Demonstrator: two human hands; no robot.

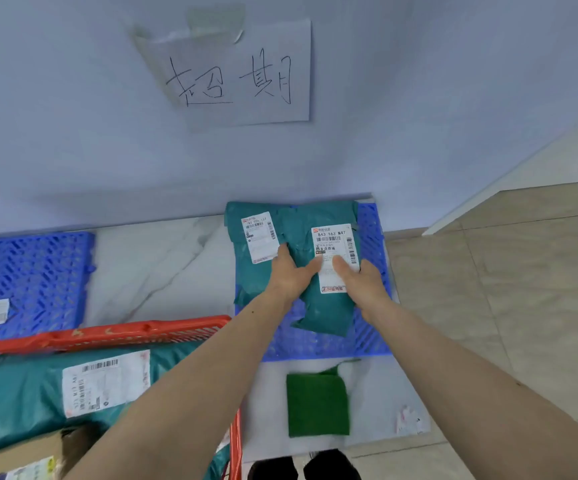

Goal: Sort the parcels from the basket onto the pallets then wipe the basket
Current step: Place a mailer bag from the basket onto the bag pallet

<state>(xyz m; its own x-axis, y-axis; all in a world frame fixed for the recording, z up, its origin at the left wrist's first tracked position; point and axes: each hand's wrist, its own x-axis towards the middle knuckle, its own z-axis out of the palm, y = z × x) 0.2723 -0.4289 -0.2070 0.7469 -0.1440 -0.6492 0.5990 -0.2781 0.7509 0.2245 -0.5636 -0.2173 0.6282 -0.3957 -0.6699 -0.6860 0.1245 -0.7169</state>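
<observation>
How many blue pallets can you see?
2. One blue pallet lies by the wall under the parcels and both hands; the other pallet lies at the left edge, beyond the red basket. More may lie outside the view.

My hands press a teal parcel [322,306] of matt, crinkled plastic film with a smooth white paper label, lying on a blue moulded-plastic lattice pallet [372,233]. At seven o'clock, the red plastic basket [135,332]; at six, a green, matt folded cloth [317,405] on glossy veined marble-look floor [155,265].
</observation>
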